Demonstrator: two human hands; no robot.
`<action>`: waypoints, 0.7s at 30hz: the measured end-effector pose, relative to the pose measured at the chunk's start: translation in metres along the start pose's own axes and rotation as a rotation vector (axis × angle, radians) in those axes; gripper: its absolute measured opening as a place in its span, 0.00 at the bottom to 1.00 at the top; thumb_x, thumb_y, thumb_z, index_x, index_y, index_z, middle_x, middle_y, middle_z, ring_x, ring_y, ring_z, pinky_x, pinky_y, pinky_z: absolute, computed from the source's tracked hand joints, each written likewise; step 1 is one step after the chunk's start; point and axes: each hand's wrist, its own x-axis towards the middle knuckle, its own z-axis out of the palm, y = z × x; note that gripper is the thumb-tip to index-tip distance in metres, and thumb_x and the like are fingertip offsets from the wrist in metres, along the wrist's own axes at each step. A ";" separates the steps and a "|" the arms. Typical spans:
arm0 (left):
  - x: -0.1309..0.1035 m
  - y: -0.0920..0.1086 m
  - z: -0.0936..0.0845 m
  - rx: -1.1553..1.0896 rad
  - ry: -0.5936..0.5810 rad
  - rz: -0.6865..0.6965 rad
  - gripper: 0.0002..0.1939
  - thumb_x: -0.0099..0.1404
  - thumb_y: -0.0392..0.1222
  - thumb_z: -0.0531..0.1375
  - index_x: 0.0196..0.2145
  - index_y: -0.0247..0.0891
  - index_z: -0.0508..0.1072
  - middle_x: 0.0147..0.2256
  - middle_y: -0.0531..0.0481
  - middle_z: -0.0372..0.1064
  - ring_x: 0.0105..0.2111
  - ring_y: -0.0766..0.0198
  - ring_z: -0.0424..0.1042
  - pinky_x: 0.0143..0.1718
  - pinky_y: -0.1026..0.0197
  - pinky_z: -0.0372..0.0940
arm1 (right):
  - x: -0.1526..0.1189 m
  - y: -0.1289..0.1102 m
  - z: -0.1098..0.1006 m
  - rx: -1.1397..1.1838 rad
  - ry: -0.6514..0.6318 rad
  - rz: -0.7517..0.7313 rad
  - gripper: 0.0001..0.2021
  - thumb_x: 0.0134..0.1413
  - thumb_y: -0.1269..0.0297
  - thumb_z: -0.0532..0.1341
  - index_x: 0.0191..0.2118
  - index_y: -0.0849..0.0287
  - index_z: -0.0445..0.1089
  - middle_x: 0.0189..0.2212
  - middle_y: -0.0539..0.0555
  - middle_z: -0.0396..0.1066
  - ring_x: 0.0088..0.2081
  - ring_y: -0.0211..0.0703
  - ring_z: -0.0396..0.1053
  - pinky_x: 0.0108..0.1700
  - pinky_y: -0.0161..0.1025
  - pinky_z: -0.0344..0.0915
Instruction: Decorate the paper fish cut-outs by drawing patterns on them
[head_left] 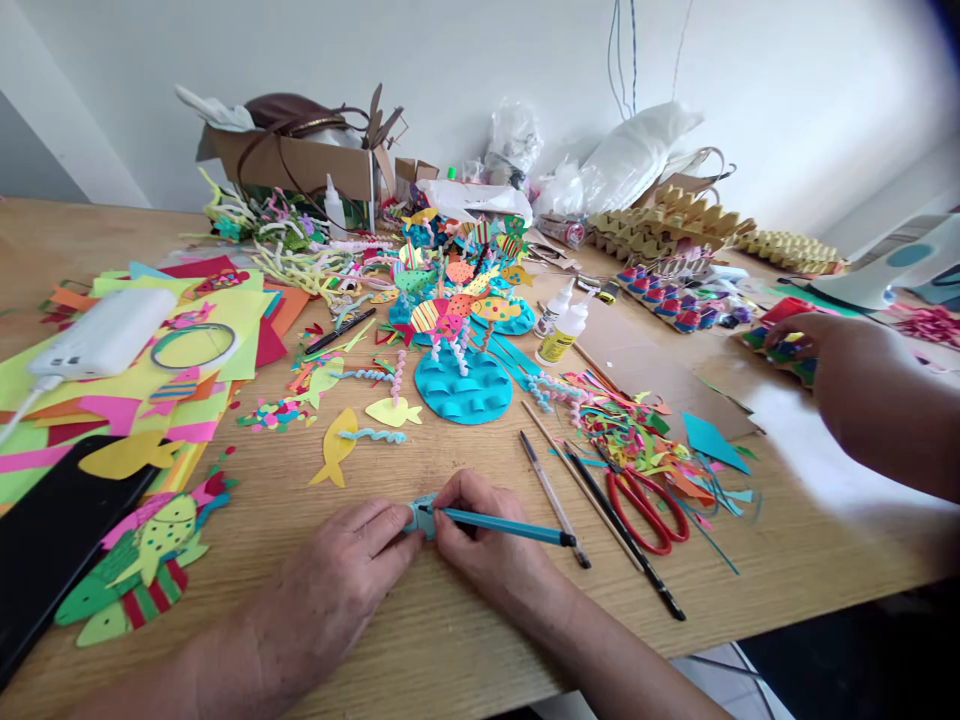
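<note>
My right hand (pixel 480 535) is closed around a slim blue pen (pixel 510 525), its tip down on a small light-blue paper piece (pixel 422 518). From the other side my left hand (pixel 352 550) pins that piece to the wooden table, fingers pressed together over its edge. Fingers cover much of the piece, so its outline is hard to read. Just beyond lie a yellow paper fish (pixel 339 448) with a curly blue pipe cleaner (pixel 375 435) and a paler yellow fish (pixel 394 412). A round blue paper base (pixel 463 388) bearing colourful fish stands behind them.
Red-handled scissors (pixel 649 510), a black pencil (pixel 626 530) and paper scraps lie to the right. Glue bottles (pixel 562 335) stand behind. Coloured paper, a white power bank (pixel 105 333) and a black phone (pixel 71 540) are left. Another person's arm (pixel 877 400) reaches toward painted egg cartons.
</note>
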 end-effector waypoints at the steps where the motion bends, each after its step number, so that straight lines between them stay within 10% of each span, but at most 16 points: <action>1: 0.000 0.000 0.000 -0.001 0.002 -0.002 0.18 0.68 0.30 0.43 0.46 0.38 0.69 0.40 0.47 0.70 0.38 0.59 0.69 0.39 0.58 0.69 | 0.000 0.000 0.000 -0.004 0.002 -0.004 0.05 0.44 0.76 0.57 0.26 0.59 0.64 0.20 0.46 0.66 0.20 0.31 0.59 0.23 0.29 0.54; 21: 0.002 0.001 -0.002 -0.032 -0.004 -0.014 0.19 0.66 0.28 0.44 0.44 0.37 0.71 0.40 0.46 0.70 0.38 0.58 0.69 0.39 0.56 0.69 | -0.001 -0.001 0.000 -0.043 0.002 0.000 0.05 0.45 0.76 0.57 0.26 0.59 0.64 0.19 0.46 0.67 0.20 0.32 0.60 0.23 0.29 0.54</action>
